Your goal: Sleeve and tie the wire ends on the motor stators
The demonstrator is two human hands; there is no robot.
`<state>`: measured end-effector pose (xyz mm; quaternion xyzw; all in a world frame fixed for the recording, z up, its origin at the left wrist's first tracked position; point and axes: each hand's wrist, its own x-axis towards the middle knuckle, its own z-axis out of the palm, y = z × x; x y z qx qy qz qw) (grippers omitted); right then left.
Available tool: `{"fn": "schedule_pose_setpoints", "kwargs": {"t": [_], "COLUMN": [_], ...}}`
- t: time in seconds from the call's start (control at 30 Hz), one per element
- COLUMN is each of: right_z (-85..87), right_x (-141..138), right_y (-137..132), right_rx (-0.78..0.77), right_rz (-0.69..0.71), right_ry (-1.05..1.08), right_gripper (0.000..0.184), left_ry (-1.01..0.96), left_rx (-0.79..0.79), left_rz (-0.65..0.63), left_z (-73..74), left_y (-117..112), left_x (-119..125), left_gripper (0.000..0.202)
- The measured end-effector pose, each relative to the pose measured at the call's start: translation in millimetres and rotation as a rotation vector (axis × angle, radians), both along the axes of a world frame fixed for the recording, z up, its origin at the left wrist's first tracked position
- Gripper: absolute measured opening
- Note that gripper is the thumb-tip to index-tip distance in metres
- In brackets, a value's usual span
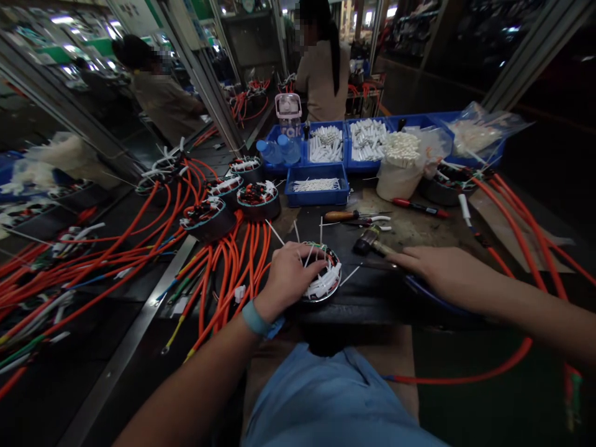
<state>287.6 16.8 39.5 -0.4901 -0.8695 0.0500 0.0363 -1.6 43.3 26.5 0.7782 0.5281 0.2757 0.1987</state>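
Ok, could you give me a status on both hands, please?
Left hand clasping round metal stator with white sleeves. Right hand open, flat on dark bench, near wooden-handled hammer. Orange cables crowd stator's left.

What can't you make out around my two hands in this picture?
1. Stator: head view, near-left side covered by the left hand.
2. Mallet: head view, handle runs under the right hand; contact cannot be told.
3. Blue object: head view, mostly hidden beneath the right hand.
4. White pieces in the small blue bin: head view, too small to identify.
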Motion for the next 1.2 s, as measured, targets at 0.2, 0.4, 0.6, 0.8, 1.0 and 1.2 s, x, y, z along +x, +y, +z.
{"fn": "schedule_pose_setpoints", "kwargs": {"t": [0.2,0.4,0.6,0.8,1.0,1.2], "right_z": [29.4,28.1,-5.7,-28.4,-28.3,-10.8], "right_x": [-48.7,-52.8,-38.5,-59.0,-47.9,-68.6], "right_y": [23.8,34.0,30.7,39.3,41.5,60.2], "right_rx": [0.106,0.087,0.104,0.175,0.298,0.251], "right_rz": [0.288,0.389,0.114,0.135,0.104,0.153], "right_ry": [-0.351,-0.466,-0.372,-0.340,-0.335,-0.378], "right_gripper": [0.027,0.019,0.031,0.030,0.028,0.027], "left_ry": [-0.141,-0.234,-0.105,0.061,-0.329,-0.050], "left_rx": [0.051,0.116,0.075,0.016,0.117,-0.127], "left_rz": [-0.003,0.024,0.023,-0.185,0.206,-0.120], "left_z": [-3.0,-2.8,20.0,27.1,20.8,36.4], "left_y": [-2.7,-7.4,18.0,41.4,24.5,42.6], "left_x": [1.8,-2.2,-11.5,-8.4,-30.3,-47.3], "left_gripper": [0.001,0.001,0.045,0.008,0.019,0.038]}}
